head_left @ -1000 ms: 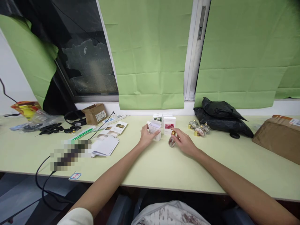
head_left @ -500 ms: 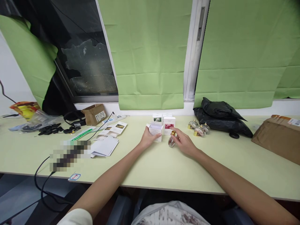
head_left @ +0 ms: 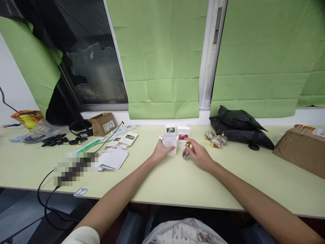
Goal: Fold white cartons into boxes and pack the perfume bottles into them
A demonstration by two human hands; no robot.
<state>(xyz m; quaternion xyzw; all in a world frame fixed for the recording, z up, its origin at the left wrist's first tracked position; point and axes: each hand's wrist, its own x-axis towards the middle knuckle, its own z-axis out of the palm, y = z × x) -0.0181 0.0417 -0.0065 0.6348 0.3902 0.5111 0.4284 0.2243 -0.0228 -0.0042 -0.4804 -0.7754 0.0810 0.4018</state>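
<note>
My left hand (head_left: 160, 151) grips a small white carton (head_left: 170, 145) from its left side, thumb across the front; the carton's top flap stands up. Just to the right, my right hand (head_left: 199, 153) has its fingers around the gold neck of a small clear glass perfume bottle (head_left: 186, 154), which leans slightly. Behind them stand several white boxes, one with a pink flower picture (head_left: 183, 134) and one with a white flower picture (head_left: 170, 128). Several more gold-capped bottles (head_left: 215, 141) lie in a group at the right.
Flattened cartons (head_left: 114, 157) lie to the left, near a black cable and a pixelated object (head_left: 76, 168). A small brown box (head_left: 102, 124) and black parts (head_left: 54, 139) sit farther left. Black plastic bags (head_left: 238, 127) and a brown parcel (head_left: 301, 149) are on the right.
The carton in my left hand has turned slightly, so its front and raised flap face me more squarely. My right hand and the bottle have hardly moved.
</note>
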